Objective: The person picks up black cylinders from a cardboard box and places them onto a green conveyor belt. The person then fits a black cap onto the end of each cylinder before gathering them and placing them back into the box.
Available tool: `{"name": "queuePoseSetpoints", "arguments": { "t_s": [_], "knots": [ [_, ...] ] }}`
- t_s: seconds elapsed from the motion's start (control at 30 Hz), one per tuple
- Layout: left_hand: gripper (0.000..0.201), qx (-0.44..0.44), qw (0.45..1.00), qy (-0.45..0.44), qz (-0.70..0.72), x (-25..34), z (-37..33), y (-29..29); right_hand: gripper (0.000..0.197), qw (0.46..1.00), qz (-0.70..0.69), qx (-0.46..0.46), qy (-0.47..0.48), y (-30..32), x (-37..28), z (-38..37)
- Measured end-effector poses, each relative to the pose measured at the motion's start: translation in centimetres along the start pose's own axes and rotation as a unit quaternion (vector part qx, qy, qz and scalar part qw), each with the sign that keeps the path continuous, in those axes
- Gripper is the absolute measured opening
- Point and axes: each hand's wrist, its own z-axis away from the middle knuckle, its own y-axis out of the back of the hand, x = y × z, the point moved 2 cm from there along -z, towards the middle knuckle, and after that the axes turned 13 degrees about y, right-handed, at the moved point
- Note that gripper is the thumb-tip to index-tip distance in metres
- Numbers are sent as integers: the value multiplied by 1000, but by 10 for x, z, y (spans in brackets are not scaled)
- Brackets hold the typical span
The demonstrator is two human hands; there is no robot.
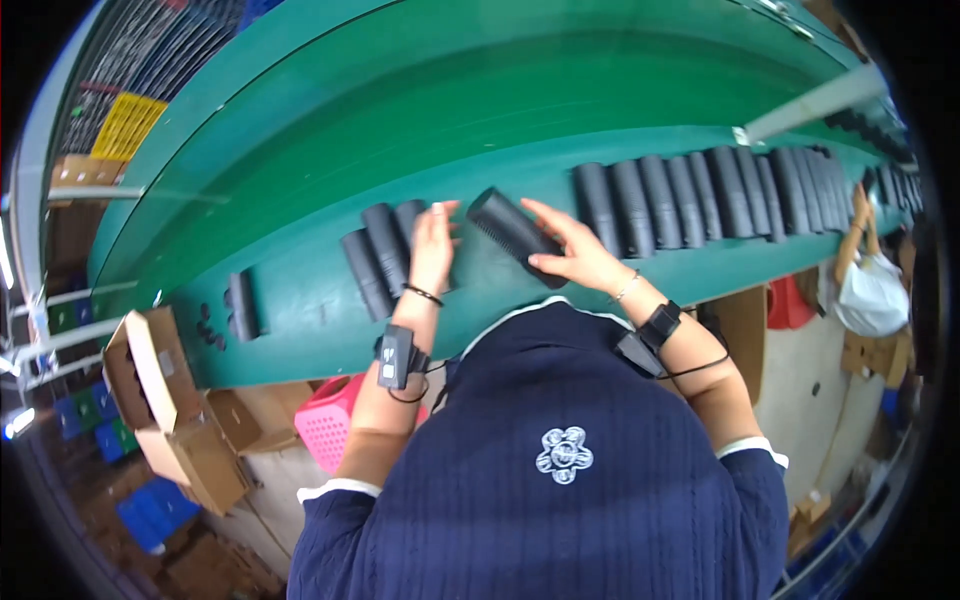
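A black tube [508,232] with a textured side lies tilted in front of me, and my right hand [578,250] grips its right side with thumb and fingers. My left hand [433,248] is just left of the tube, apart from it, slightly blurred, with its fingers spread and nothing in them. It partly covers the rightmost of a small group of black tubes [385,245] standing side by side. To the right of my right hand runs a long row of similar black tubes [655,200].
The green work table [300,300] curves across the view. At its left lie one more black tube [243,305] and several small black parts [207,325]. Open cardboard boxes [160,375] and a pink basket [325,425] stand near its edge. At far right a co-worker's hands [862,208] touch the row.
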Motion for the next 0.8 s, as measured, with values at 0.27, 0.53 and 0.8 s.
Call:
{"name": "queuePoseSetpoints", "arguments": {
  "t_s": [0.27,0.53,0.8],
  "knots": [
    [86,202,784,-29,-586,13,-17,0,71,751,578,189,-256,156,11,92],
    [79,-285,955,-79,-32,9,24,-51,40,932,307,182,-58,101,15,47],
    [68,-313,939,-142,-14,-1,47,-58,25,868,494,31,-48,31,36,23]
  ]
}}
